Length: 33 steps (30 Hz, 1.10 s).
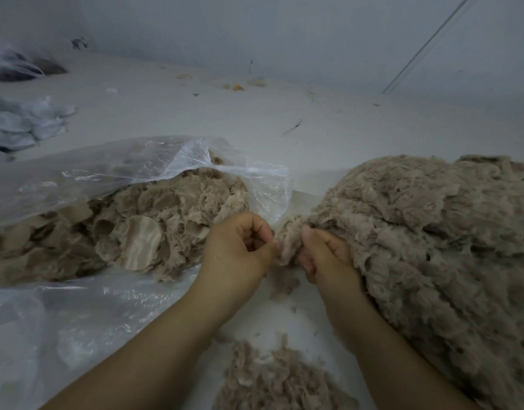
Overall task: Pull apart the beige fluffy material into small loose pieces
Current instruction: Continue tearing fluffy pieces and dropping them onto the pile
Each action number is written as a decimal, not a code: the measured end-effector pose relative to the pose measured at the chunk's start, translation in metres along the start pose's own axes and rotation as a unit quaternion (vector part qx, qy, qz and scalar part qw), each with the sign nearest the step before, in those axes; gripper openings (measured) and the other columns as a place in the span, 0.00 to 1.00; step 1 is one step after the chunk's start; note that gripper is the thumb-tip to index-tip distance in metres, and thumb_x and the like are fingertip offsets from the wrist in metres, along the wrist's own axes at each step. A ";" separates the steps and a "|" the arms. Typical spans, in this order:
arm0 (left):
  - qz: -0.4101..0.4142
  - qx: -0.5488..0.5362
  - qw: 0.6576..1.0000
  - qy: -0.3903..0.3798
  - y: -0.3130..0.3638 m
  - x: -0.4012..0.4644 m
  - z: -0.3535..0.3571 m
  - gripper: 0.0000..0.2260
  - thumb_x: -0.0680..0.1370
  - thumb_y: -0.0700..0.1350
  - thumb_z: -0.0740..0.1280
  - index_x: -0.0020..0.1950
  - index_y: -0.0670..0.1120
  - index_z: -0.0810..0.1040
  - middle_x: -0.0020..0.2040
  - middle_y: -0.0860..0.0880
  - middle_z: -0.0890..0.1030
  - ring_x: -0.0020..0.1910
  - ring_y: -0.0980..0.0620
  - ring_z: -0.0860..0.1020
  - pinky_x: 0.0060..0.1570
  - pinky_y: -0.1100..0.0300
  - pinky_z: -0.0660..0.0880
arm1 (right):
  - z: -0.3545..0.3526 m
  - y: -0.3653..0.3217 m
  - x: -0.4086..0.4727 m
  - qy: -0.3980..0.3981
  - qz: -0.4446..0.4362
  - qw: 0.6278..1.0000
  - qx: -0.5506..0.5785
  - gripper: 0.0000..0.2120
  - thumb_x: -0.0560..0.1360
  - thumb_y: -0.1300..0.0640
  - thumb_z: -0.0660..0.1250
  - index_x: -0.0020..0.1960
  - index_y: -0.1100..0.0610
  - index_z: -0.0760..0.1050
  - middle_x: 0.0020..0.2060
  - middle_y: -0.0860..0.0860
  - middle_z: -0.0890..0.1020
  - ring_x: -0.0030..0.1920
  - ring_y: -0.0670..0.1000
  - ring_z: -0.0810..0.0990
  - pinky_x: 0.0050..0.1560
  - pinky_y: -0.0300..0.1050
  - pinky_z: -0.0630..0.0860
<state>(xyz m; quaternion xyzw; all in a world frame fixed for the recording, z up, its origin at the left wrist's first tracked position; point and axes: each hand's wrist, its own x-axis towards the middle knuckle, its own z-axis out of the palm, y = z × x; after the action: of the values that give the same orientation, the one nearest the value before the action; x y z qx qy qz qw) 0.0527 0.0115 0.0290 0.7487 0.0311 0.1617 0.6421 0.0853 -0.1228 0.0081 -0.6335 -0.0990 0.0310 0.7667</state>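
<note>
Beige fluffy material clump (287,241) is pinched between my left hand (240,253) and right hand (323,255), mid-tear, so next I'd pull outward.

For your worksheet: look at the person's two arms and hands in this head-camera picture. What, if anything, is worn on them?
Nothing is worn. The left hand and right hand are bare, without gloves, and no rings show on the fingers. Both forearms are uncovered to the picture's lower edge: no sleeves, watch or bracelet in view.
</note>
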 end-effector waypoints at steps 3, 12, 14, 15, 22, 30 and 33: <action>0.026 0.028 0.999 -0.012 0.001 -0.004 0.003 0.09 0.71 0.32 0.73 0.35 0.41 0.78 0.29 0.43 0.78 0.26 0.52 0.74 0.28 0.56 0.74 | 0.002 -0.002 -0.005 -0.038 -0.004 0.999 -0.015 0.17 0.74 0.53 0.67 0.38 0.69 0.75 0.29 0.60 0.80 0.31 0.48 0.77 0.35 0.39 0.74; -0.030 -0.095 0.995 0.019 -0.003 -0.001 0.001 0.10 0.74 0.28 0.69 0.36 0.40 0.74 0.26 0.43 0.76 0.24 0.48 0.74 0.27 0.58 0.73 | 0.003 -0.002 0.004 0.042 0.052 0.998 -0.021 0.17 0.80 0.70 0.55 0.34 0.61 0.68 0.19 0.45 0.65 0.19 0.40 0.61 0.21 0.30 0.59; -0.033 -0.116 0.993 0.019 -0.002 -0.001 -0.001 0.10 0.74 0.28 0.68 0.37 0.39 0.73 0.26 0.43 0.77 0.24 0.48 0.75 0.26 0.59 0.74 | 0.003 -0.002 0.006 0.061 0.056 0.997 -0.003 0.15 0.81 0.69 0.54 0.36 0.63 0.68 0.20 0.46 0.63 0.19 0.40 0.60 0.21 0.30 0.57; -0.032 -0.121 0.992 0.020 -0.002 -0.001 -0.001 0.09 0.74 0.28 0.69 0.37 0.39 0.73 0.27 0.42 0.77 0.24 0.48 0.76 0.27 0.59 0.74 | 0.003 -0.003 0.005 0.062 0.053 0.997 0.009 0.14 0.82 0.66 0.55 0.38 0.65 0.70 0.20 0.46 0.63 0.19 0.40 0.60 0.21 0.29 0.58; -0.023 -0.105 0.994 -0.012 0.000 -0.003 0.004 0.10 0.73 0.27 0.69 0.38 0.39 0.74 0.28 0.44 0.78 0.27 0.48 0.79 0.30 0.58 0.79 | 0.005 -0.007 -0.001 -0.009 0.044 0.999 0.006 0.07 0.77 0.69 0.64 0.43 0.73 0.75 0.31 0.60 0.78 0.31 0.54 0.76 0.29 0.37 0.74; -0.069 -0.050 0.996 -0.041 0.000 -0.001 0.005 0.10 0.75 0.34 0.69 0.52 0.45 0.75 0.43 0.34 0.78 0.32 0.42 0.76 0.27 0.56 0.73 | 0.002 -0.002 0.000 -0.010 0.050 0.998 -0.049 0.10 0.75 0.76 0.57 0.37 0.73 0.72 0.19 0.44 0.70 0.20 0.40 0.66 0.22 0.33 0.66; -0.049 -0.041 0.998 -0.023 -0.002 0.003 0.007 0.03 0.76 0.38 0.70 0.44 0.40 0.78 0.33 0.35 0.77 0.26 0.47 0.73 0.24 0.59 0.70 | 0.003 -0.004 -0.001 -0.003 0.043 0.998 -0.048 0.16 0.76 0.75 0.58 0.32 0.64 0.69 0.18 0.44 0.69 0.19 0.40 0.65 0.22 0.31 0.63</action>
<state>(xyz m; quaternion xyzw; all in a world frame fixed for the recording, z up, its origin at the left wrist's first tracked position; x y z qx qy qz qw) 0.0579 0.0064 0.0264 0.7230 0.0457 0.1138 0.6799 0.0833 -0.1211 0.0120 -0.6732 -0.0755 0.0605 0.7331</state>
